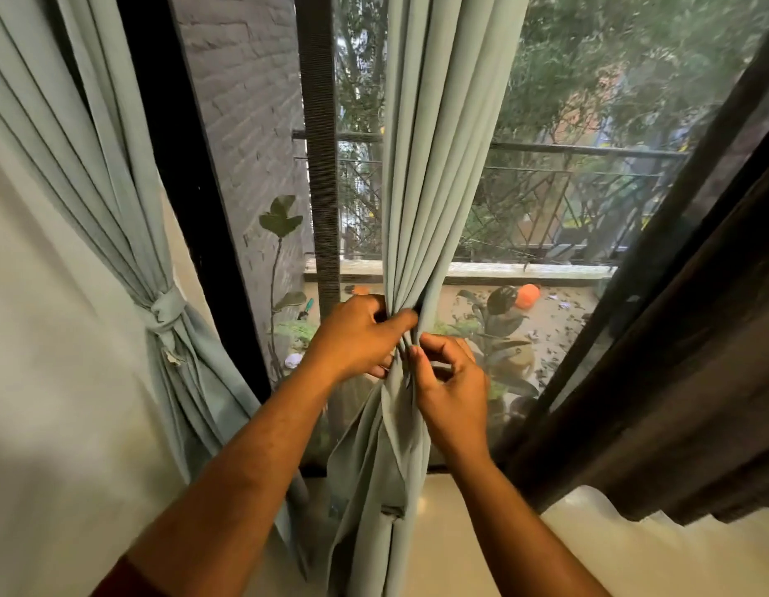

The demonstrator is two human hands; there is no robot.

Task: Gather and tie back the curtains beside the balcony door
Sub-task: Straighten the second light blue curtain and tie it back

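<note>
Two pale curtains: the left curtain [128, 234] hangs already tied; my left hand [360, 333] and right hand [449, 387] pinch the middle curtain [434, 165] gathered before the railing [581, 150].

Looks like somebody's home, a room that opens onto a small balcony. Pale green curtains hang at the glass: one at the left [115, 234] is already bunched and knotted with a fabric tie [167, 310], another [421, 187] hangs down the middle. A darker brown curtain [658, 381] sits at the right. The dark door frame [189, 209] and a plain cream wall [51, 359] are on the near left. Outside there's a grey brick wall [249, 122], a metal balcony railing [568, 187], a few potted plants [503, 333] on a leaf-littered floor, and an orange pot [527, 295]. Trees [611, 71] fill the far view, so it's pretty residential.
</note>
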